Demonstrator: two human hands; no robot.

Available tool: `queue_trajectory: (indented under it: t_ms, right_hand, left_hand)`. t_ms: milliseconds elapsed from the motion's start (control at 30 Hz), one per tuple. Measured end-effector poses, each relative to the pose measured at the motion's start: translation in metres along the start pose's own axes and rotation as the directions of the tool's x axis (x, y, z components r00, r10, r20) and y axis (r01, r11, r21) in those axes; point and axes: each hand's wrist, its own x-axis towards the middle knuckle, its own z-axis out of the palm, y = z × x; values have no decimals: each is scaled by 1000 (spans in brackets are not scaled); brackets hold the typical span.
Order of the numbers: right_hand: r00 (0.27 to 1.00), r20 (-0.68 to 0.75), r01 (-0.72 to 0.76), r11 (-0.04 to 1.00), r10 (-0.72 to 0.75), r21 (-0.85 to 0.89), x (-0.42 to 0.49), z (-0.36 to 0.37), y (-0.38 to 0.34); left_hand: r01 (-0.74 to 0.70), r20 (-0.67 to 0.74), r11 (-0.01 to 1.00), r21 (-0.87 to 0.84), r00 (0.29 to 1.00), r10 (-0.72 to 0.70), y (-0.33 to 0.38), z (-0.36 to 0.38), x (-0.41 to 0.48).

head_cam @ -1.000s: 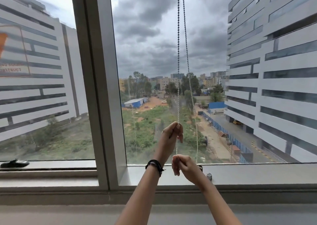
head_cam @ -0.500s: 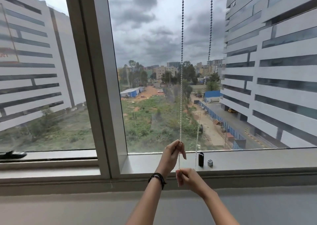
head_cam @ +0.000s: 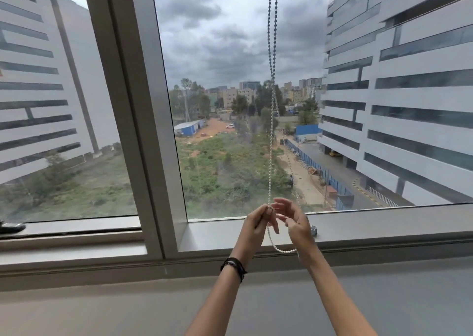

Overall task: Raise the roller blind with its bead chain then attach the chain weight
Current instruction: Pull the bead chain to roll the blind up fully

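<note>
A white bead chain (head_cam: pixel 270 136) hangs in two strands in front of the window pane, and its bottom loop (head_cam: pixel 282 250) sags below my hands. My left hand (head_cam: pixel 258 224), with a dark wristband, pinches one strand between thumb and fingers. Just to its right, my right hand (head_cam: pixel 294 223) has its fingers spread beside the chain and holds nothing that I can see. A small silver piece (head_cam: pixel 314 230) rests on the sill behind my right hand, partly hidden. The roller blind itself is out of view above.
The grey window sill (head_cam: pixel 384 223) runs across under the pane. A wide vertical mullion (head_cam: pixel 143 120) stands to the left of the chain. A dark window handle (head_cam: pixel 10 227) lies at the far left. A grey wall (head_cam: pixel 102 310) fills the space below the sill.
My right hand has let go of the lower chain and risen with fingers apart beside my left hand. The two strands have swung together. The dark piece on the sill is now hidden.
</note>
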Motion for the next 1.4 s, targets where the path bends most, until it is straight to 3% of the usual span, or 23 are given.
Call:
queue_trajectory:
  t_ms: [67, 167, 333, 500, 1100, 1400]
  right_hand:
    - [996, -41, 77, 993, -73, 90, 6, 8, -27]
    - [977, 73, 193, 975, -201, 109, 13, 27, -59]
    - [954, -31, 298, 955, -298, 2, 14, 45, -70]
    - [936, -20, 348, 935, -350, -67, 6, 44, -68]
    - [985, -8, 164, 938, -175, -304, -43, 25, 6]
    - [994, 9, 107, 966, -108, -237, -38, 11, 11]
  left_hand:
    - [-6, 6, 1000, -7, 1000, 6, -1, 0, -3]
    - [-15, 7, 1000, -15, 1000, 15, -1, 0, -5]
    - [-23, 14, 999, -47, 1000, 24, -3, -6, -8]
    - [-64, 76, 995, -80, 995, 70, 1, -13, -13]
    - [69, 297, 997, -44, 953, -53, -65, 12, -67]
    - [170, 342, 977, -126, 932, -118, -63, 21, -61]
